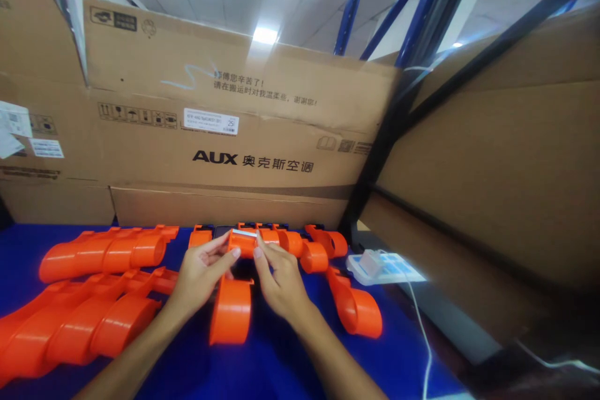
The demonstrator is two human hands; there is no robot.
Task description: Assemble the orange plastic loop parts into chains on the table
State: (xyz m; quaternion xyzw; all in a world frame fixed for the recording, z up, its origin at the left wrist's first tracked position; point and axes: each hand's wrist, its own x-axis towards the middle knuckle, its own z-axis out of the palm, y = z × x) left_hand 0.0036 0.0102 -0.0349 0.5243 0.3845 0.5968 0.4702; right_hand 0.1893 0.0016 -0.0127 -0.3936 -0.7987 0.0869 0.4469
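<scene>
Between both hands is an orange plastic tape dispenser (243,246), a pale toothed strip along its top edge. The fingers of my left hand (202,274) close on its left end, thumb on the near face. At the opposite end, my right hand (282,280) pinches it with thumb and fingers. Just below the hands, another orange dispenser (231,314) with a wide round loop rests on the blue table surface (276,362). A dark flat object (225,234) lies behind the left fingers, mostly hidden.
Nested rows of orange dispensers (105,254) cover the left side. More orange dispensers (325,240) with black edges lie at the back and right, one (360,311) nearer. A white power strip (384,267) with a cable sits right, beside a dark rack post (375,156). Cardboard (262,131) walls the back.
</scene>
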